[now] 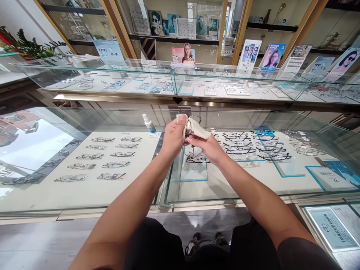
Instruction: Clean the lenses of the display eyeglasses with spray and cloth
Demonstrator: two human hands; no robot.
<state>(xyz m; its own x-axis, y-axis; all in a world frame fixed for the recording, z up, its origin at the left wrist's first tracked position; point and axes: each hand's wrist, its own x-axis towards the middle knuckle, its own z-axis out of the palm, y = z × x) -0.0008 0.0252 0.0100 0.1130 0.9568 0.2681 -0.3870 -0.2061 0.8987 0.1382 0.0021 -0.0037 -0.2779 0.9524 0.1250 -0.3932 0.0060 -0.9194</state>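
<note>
Both my hands are held up together over the glass display counter. My left hand (174, 134) pinches one end of a pale cloth (200, 128), which is folded around part of a pair of glasses. My right hand (206, 145) is closed on the lower side, thumb toward the left hand, with the cloth draped above it. A thin dark rim of the glasses (196, 118) shows past the cloth; the rest is covered by cloth and fingers. To the left of my hands, a white spray bottle (149, 124) stands upright on the counter.
Under the glass (165, 187), rows of eyeglass frames (113, 165) lie left and more frames (239, 144) right. A second glass showcase (177, 88) runs behind, topped with advertising cards (249, 56). A framed certificate (332, 228) lies at lower right.
</note>
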